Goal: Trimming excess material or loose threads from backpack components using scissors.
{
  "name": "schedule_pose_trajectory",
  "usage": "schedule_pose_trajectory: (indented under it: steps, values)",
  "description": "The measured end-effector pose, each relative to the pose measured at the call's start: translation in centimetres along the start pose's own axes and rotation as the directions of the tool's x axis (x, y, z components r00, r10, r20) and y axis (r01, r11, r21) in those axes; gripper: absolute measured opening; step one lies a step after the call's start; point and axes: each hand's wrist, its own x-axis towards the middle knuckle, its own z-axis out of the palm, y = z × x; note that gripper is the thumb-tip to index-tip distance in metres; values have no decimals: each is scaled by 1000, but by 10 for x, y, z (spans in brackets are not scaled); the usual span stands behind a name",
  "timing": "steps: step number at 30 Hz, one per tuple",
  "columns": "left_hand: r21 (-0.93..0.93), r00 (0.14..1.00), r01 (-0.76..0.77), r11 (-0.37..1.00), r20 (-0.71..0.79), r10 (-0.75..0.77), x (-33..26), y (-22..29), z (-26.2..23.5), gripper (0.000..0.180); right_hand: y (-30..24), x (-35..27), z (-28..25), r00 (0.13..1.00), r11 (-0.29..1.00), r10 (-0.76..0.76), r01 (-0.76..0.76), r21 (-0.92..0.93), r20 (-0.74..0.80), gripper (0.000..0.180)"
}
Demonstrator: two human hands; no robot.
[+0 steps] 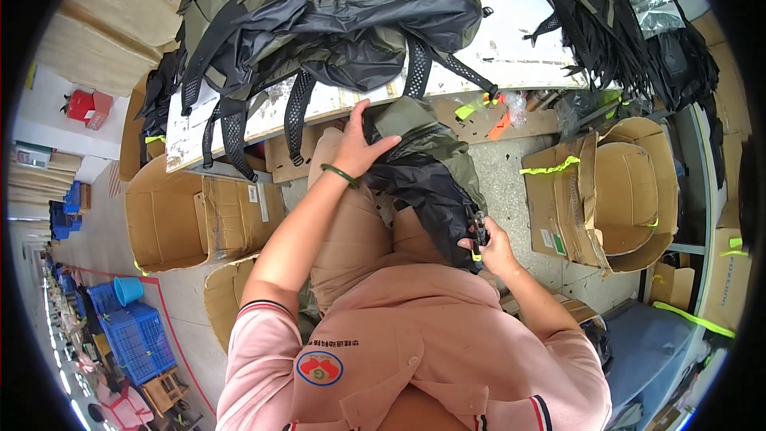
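A limp bag [427,183] of black and olive fabric hangs from near the table edge down across my lap. My left hand [361,148] is over its upper left side, thumb and fingers spread, with nothing gripped. A green bangle circles that wrist. At the bag's lower right side, my right hand [499,251] is closed around what look like small dark thread snips [479,231] with a metal part. The fingers partly hide the tool. A bit of yellow-green shows just below it.
Black and olive backpacks [351,24] with mesh straps lie heaped on the white table [523,56]. More black strapped pieces [614,24] hang over its right end. Open cardboard boxes [558,199] stand right, and another box [171,215] left. Blue crates [136,335] are farther left.
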Motion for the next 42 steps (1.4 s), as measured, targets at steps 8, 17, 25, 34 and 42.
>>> schedule_pose_trajectory:
  steps: [8,17,25,34,42]
  values:
    - [-778,854,387,495,100,-510,-9,13,-76,31,-47,-20,-36,931,964,95,-175,202,352,22]
    - [-104,243,968,227,603,-760,-215,13,-236,12,-98,12,-66,520,990,105,-138,-38,847,24]
    - [105,822,514,851,224,-524,-131,0,-243,16,-88,96,-68,890,1000,-7,15,-15,456,19]
    - [325,746,-195,926,661,-75,-46,-27,-118,46,-13,163,-12,960,927,33,-133,351,277,38]
    - [439,854,-242,865,519,-25,-46,-28,-126,12,-24,140,-30,991,986,-65,45,159,120,23]
